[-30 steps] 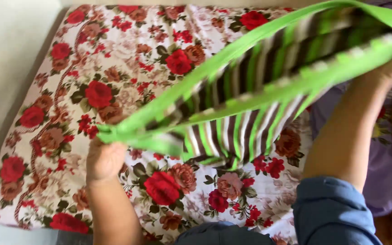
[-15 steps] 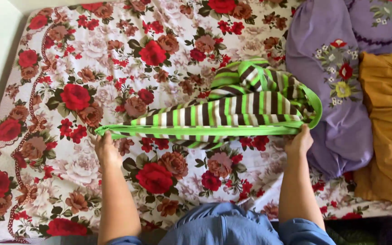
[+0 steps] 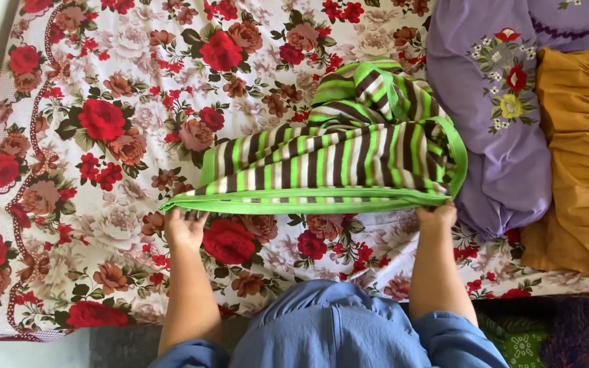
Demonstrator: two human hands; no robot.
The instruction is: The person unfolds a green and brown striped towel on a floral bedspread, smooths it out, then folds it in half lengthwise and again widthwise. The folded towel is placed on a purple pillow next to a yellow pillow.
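A green, white and dark brown striped cloth (image 3: 328, 160) with a bright green border lies bunched on a flowered bedsheet (image 3: 103, 136). My left hand (image 3: 185, 225) pinches the cloth's near left corner. At the near right corner, my right hand (image 3: 436, 215) grips the green edge. The border between the two hands is stretched straight and rests low on the sheet. The far part of the cloth is heaped in loose folds.
A purple embroidered pillow (image 3: 506, 116) lies right of the cloth, touching it. An orange frilled pillow (image 3: 581, 163) sits further right. The mattress edge runs along the left and near sides. My blue garment (image 3: 328, 334) fills the bottom centre.
The cloth was held up and spread in the air one second ago. Both hands have brought it down onto the sheet, and its near edge now lies straight.
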